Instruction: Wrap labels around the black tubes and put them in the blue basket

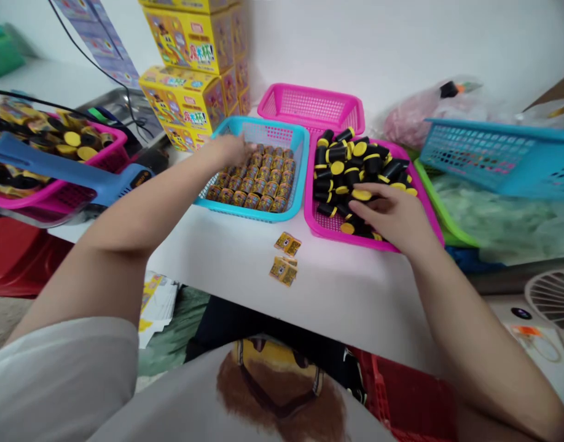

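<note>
Left hand [230,150] blurred, above the far left part of a blue basket [302,166]; cannot tell whether its fingers are spread or pinching. Printed cups [258,179] in close rows below and to the right of those fingers, inside the basket.

Right hand [395,212] over a pink basket [325,234], thumb and fingers either side of a yellow-lidded cup [361,195]; cannot tell if it is pinched or merely flanked. Loose black cups [372,164] heaped beyond and left of these fingers, many yellow-lidded.

On the tabletop [356,294], nearer the body than both sets of fingers and between them: printed slips [282,271]. Yellow boxes [185,101] stacked beyond the left fingers.
</note>
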Available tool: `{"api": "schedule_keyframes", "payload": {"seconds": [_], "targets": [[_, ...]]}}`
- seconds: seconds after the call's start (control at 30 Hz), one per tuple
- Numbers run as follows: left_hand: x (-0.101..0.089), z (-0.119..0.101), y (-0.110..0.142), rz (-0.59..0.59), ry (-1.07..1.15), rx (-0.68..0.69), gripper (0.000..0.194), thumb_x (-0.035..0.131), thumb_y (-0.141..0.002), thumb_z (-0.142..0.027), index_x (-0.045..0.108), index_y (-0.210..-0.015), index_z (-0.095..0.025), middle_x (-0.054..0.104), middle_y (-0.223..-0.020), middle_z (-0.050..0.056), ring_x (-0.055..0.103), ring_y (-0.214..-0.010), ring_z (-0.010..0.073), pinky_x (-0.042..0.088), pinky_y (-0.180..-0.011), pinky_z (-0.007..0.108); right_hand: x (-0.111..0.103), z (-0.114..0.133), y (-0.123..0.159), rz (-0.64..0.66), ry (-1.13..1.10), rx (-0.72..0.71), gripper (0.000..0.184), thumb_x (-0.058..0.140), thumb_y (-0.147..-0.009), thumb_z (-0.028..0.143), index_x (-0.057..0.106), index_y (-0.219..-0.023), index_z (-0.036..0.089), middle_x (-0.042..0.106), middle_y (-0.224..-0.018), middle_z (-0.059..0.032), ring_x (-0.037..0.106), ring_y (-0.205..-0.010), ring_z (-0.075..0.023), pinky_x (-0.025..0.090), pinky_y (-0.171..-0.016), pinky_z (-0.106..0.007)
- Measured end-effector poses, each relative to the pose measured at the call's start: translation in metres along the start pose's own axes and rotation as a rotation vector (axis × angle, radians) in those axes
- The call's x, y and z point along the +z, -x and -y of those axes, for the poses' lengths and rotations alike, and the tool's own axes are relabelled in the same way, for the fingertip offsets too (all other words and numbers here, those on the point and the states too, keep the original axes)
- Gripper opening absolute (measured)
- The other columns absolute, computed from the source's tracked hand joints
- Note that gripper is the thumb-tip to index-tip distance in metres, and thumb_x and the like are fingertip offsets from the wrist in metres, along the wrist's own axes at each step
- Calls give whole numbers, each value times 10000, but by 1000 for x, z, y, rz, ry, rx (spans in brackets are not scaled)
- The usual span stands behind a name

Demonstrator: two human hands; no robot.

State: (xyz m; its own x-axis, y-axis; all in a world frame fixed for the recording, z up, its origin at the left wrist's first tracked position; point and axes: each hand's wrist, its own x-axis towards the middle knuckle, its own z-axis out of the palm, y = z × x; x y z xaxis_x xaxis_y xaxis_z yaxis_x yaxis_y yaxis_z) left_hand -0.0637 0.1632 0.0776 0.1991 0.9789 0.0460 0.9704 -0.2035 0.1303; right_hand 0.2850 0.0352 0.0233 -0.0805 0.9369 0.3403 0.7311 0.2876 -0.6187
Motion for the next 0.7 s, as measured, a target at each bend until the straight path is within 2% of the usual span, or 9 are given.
{"api": "schedule_keyframes", "payload": {"seconds": [0.03, 0.1, 0.13, 0.2, 0.27, 0.33, 0.4, 0.53, 0.7], "targets": [[-2, -8, 17, -140, -24, 21, 647, 380, -1082, -526, 459, -1556, -92, 543, -1506, 229, 434, -1428, 458, 324, -1143, 728, -1, 4, 9, -109, -62, 3, 474, 755, -878, 473, 743, -1290, 239, 740, -832, -39, 644, -600, -143, 529, -534, -288], [0, -28, 62, -341, -65, 326, 578, 272, -1121, -449, 415, -1591, -143, 464, -1596, 180, 413, -1479, 404, 361, -1172, 642, 1, 11, 27, -262, -140, -52, 443, 749, -898, 453, 736, -1302, 271, 753, -1055, -70, 675, -690, -144, 597, -614, -321], [6, -39, 88, -325, -49, 527, 531, 257, -1124, -420, 516, -1519, -177, 573, -1488, 164, 529, -1385, 354, 445, -1127, 570, 2, 13, 35, -307, -154, -95, 423, 749, -904, 436, 738, -1298, 284, 736, -1162, -80, 696, -763, -155, 629, -670, -344], [27, -60, 146, -153, -48, 898, 466, 286, -1120, -331, 636, -1390, -180, 742, -1172, 135, 691, -1136, 292, 557, -986, 470, 4, 17, 48, -319, -134, -188, 383, 755, -907, 404, 750, -1275, 299, 707, -1252, -88, 720, -920, -201, 661, -769, -394], [57, -76, 204, -127, -83, 960, 426, 420, -1112, -353, 618, -1420, -136, 730, -1322, 154, 665, -1271, 300, 556, -1048, 455, 4, 18, 56, -292, -85, -284, 345, 767, -902, 373, 769, -1239, 300, 718, -1211, -97, 718, -1021, -246, 664, -847, -439], [84, -83, 252, -88, -154, 813, 626, 561, -1043, -541, 587, -1458, -73, 608, -1513, 218, 571, -1423, 353, 544, -1091, 523, 3, 18, 58, -278, -33, -350, 322, 772, -902, 343, 777, -1222, 305, 734, -1175, -97, 720, -1044, -263, 652, -901, -463], [100, -83, 285, -51, -210, 744, 592, 629, -1015, -487, 607, -1449, -86, 584, -1537, 217, 580, -1425, 348, 549, -1092, 538, 2, 16, 57, -275, -3, -379, 317, 771, -903, 318, 777, -1220, 311, 743, -1176, -89, 729, -1035, -261, 647, -917, -464], [95, -72, 307, -162, -108, 924, 359, 554, -1013, -149, 681, -1347, -128, 761, -1303, 144, 730, -1203, 289, 598, -1018, 499, 3, 12, 54, -299, -58, -481, 378, 783, -888, 256, 758, -1258, 330, 750, -1200, -62, 749, -1009, -242, 665, -861, -419], [74, -65, 272, -388, 46, 1080, 254, 512, -1020, -92, 713, -1163, -32, 818, -1049, 138, 785, -1003, 247, 655, -941, 378, 5, 12, 54, -312, -95, -535, 466, 793, -873, 202, 733, -1311, 348, 752, -1208, -57, 751, -1025, -230, 670, -848, -383]]}}
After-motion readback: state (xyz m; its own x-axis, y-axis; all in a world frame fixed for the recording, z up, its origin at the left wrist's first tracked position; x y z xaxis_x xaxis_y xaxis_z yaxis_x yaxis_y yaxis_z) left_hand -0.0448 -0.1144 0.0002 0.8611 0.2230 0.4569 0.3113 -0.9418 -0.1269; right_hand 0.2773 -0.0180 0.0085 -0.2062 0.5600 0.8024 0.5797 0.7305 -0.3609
